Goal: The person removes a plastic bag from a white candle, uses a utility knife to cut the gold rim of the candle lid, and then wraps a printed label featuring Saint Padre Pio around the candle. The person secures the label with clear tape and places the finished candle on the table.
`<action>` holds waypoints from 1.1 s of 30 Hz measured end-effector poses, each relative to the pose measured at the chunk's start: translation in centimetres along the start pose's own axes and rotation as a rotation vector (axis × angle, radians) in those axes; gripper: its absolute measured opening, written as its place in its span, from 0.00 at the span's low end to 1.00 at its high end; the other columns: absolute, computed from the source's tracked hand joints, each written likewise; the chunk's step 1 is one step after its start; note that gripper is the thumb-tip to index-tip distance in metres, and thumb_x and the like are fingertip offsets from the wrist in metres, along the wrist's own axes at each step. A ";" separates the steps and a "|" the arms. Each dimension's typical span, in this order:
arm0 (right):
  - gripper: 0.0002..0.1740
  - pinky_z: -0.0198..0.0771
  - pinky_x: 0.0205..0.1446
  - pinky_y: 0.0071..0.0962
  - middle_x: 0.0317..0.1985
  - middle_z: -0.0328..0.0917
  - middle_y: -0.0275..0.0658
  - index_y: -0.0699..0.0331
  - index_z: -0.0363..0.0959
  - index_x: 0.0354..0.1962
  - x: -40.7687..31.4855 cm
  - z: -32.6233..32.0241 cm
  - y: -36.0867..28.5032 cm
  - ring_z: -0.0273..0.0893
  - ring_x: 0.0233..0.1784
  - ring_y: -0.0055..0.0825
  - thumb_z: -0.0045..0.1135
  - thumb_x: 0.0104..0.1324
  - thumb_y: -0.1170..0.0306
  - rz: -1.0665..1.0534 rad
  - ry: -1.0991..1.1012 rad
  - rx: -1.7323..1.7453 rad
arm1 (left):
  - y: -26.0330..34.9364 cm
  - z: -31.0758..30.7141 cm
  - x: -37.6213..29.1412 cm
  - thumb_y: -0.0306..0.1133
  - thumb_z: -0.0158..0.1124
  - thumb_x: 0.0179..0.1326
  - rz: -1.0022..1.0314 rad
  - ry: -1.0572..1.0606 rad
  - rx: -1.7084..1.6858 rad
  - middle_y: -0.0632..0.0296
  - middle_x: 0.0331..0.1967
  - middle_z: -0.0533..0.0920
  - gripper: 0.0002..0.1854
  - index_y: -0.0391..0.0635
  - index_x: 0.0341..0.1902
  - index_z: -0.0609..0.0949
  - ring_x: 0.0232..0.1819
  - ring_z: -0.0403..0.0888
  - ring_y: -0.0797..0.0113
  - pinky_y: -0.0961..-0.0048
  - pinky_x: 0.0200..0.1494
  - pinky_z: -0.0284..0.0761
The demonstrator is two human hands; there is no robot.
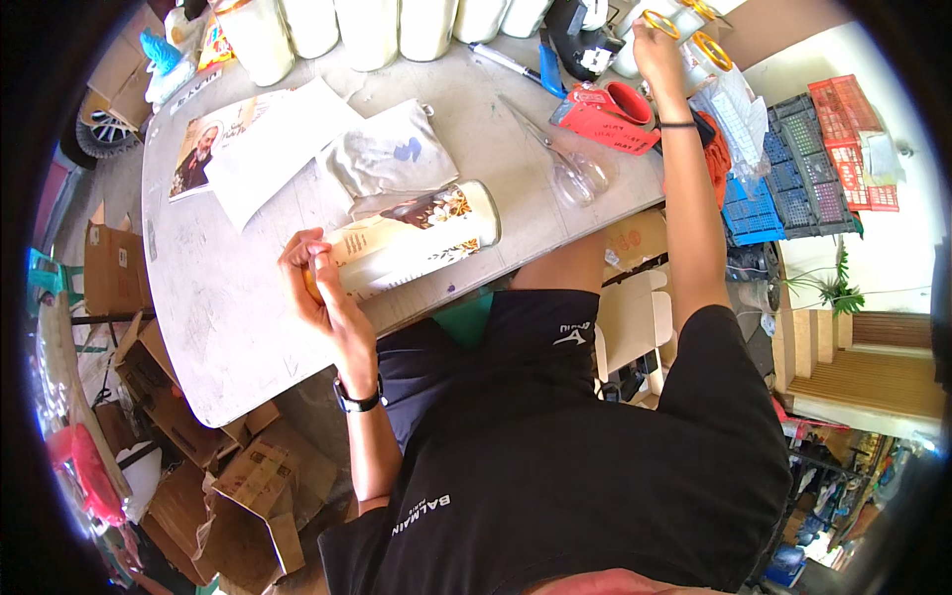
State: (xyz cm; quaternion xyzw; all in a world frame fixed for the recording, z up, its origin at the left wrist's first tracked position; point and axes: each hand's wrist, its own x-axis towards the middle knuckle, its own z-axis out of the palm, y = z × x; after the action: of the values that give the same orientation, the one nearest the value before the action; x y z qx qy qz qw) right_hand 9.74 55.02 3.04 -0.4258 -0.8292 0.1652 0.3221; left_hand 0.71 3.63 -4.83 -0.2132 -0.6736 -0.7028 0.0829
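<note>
A glass jar candle [416,242] with a printed floral label lies on its side near the table's front edge. My left hand [320,279] grips its gold-coloured end, and a watch is on that wrist. At the far right, my right hand [658,56] has its fingers on a gold ring [660,24] among several pale jars; whether the ring is fixed to a jar is hidden. A crumpled white cloth [390,152] with a blue stain lies just beyond the candle. Beside the cloth are a white sheet [279,160] and a printed picture sheet [197,156].
Scissors [547,137] lie near a red tape dispenser [606,123]. A pen [506,62] and blue-handled cutter [550,71] are farther back. Several white-filled jars [368,33] line the far edge. Cardboard boxes [253,483] stand at left, plastic crates [807,160] at right.
</note>
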 end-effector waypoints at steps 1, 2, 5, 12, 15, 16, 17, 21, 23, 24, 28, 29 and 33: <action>0.26 0.71 0.45 0.32 0.31 0.83 0.38 0.62 0.82 0.39 1.9 1.1 2.0 0.78 0.38 0.32 0.54 0.71 0.45 0.095 -0.074 0.028 | 0.1 0.0 0.0 0.28 0.51 0.71 -0.011 0.002 0.002 0.50 0.51 0.79 0.07 0.39 0.43 0.76 0.53 0.76 0.63 0.65 0.60 0.68; 0.25 0.70 0.46 0.32 0.32 0.83 0.35 0.60 0.82 0.38 3.4 2.0 3.7 0.77 0.38 0.32 0.56 0.70 0.45 0.189 -0.150 0.055 | 0.1 0.1 -0.1 0.28 0.51 0.71 -0.020 0.004 0.005 0.49 0.51 0.79 0.07 0.39 0.42 0.76 0.53 0.76 0.61 0.65 0.60 0.68; 0.22 0.65 0.52 0.29 0.34 0.84 0.30 0.56 0.83 0.37 5.9 4.7 5.8 0.75 0.44 0.28 0.62 0.67 0.46 0.565 -0.315 0.658 | 0.4 0.2 -0.1 0.28 0.51 0.71 -0.008 0.014 0.030 0.49 0.51 0.80 0.07 0.39 0.42 0.76 0.53 0.76 0.62 0.65 0.60 0.69; 0.24 0.50 0.69 0.35 0.51 0.84 0.31 0.54 0.84 0.47 2.5 1.7 3.0 0.64 0.61 0.30 0.64 0.64 0.45 0.435 -0.382 0.689 | 0.5 0.1 -0.3 0.29 0.51 0.72 0.004 0.023 0.042 0.49 0.52 0.80 0.07 0.38 0.43 0.76 0.52 0.76 0.62 0.66 0.60 0.69; 0.27 0.47 0.75 0.40 0.56 0.82 0.33 0.55 0.86 0.47 -1.2 0.6 2.2 0.60 0.69 0.36 0.63 0.64 0.43 0.307 -0.382 0.484 | 0.3 0.1 -0.4 0.29 0.51 0.72 0.018 0.023 0.034 0.50 0.52 0.80 0.07 0.38 0.44 0.76 0.52 0.76 0.63 0.66 0.60 0.69; 0.27 0.47 0.75 0.40 0.56 0.82 0.33 0.55 0.87 0.45 -2.2 0.4 2.2 0.60 0.70 0.36 0.63 0.64 0.43 0.283 -0.399 0.473 | 0.2 0.1 -0.4 0.29 0.51 0.72 0.024 0.019 0.037 0.50 0.52 0.80 0.07 0.38 0.44 0.76 0.52 0.76 0.63 0.66 0.60 0.69; 0.26 0.48 0.76 0.40 0.56 0.82 0.33 0.56 0.87 0.44 -2.8 0.3 2.3 0.60 0.70 0.36 0.63 0.64 0.42 0.253 -0.414 0.474 | 0.2 0.1 -0.4 0.29 0.51 0.73 0.024 0.016 0.038 0.50 0.52 0.80 0.07 0.38 0.44 0.76 0.52 0.76 0.63 0.66 0.60 0.69; 0.18 0.60 0.70 0.27 0.55 0.83 0.38 0.63 0.87 0.40 -1.7 1.0 3.9 0.76 0.59 0.28 0.61 0.71 0.56 0.103 -0.442 0.414 | 0.4 0.0 -0.4 0.31 0.47 0.76 0.024 -0.012 0.051 0.53 0.51 0.79 0.10 0.38 0.46 0.75 0.55 0.74 0.66 0.69 0.63 0.66; 0.17 0.65 0.70 0.27 0.48 0.85 0.36 0.67 0.84 0.46 0.0 1.4 5.7 0.77 0.57 0.25 0.60 0.73 0.61 0.011 -0.456 0.499 | 0.4 0.0 -0.4 0.30 0.47 0.76 0.003 -0.007 0.032 0.53 0.51 0.79 0.09 0.38 0.46 0.75 0.55 0.74 0.66 0.69 0.63 0.66; 0.17 0.64 0.70 0.26 0.48 0.85 0.36 0.68 0.83 0.47 0.9 1.6 6.8 0.78 0.57 0.24 0.59 0.73 0.62 0.001 -0.471 0.517 | 0.4 0.0 -0.4 0.30 0.48 0.76 0.005 0.005 0.006 0.53 0.52 0.80 0.10 0.37 0.48 0.76 0.55 0.75 0.67 0.70 0.62 0.68; 0.18 0.66 0.70 0.25 0.51 0.83 0.40 0.70 0.78 0.53 1.6 1.9 10.1 0.78 0.58 0.25 0.60 0.73 0.65 -0.001 -0.538 0.583 | -0.2 -0.2 -0.5 0.29 0.50 0.75 -0.005 0.026 0.033 0.54 0.52 0.82 0.11 0.36 0.49 0.79 0.54 0.78 0.67 0.70 0.60 0.71; 0.19 0.67 0.70 0.26 0.52 0.83 0.41 0.70 0.78 0.54 1.3 1.8 9.8 0.79 0.58 0.26 0.60 0.73 0.65 -0.006 -0.562 0.634 | -0.4 -0.3 -0.6 0.28 0.52 0.74 0.001 0.022 0.018 0.54 0.51 0.82 0.10 0.36 0.48 0.79 0.54 0.77 0.68 0.70 0.61 0.70; 0.20 0.66 0.68 0.26 0.51 0.83 0.39 0.67 0.78 0.56 -3.3 -1.0 3.6 0.78 0.57 0.24 0.56 0.75 0.60 0.064 -0.360 0.276 | -1.4 -0.3 -0.2 0.30 0.57 0.73 0.089 0.011 -0.017 0.53 0.52 0.81 0.07 0.39 0.48 0.78 0.50 0.79 0.64 0.69 0.55 0.75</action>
State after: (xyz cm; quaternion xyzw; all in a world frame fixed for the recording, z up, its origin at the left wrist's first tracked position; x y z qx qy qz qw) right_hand 13.99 54.41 0.48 -0.3675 -0.8290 0.3603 0.2189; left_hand 0.23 3.38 -6.17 -0.2397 -0.6572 -0.7051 0.1159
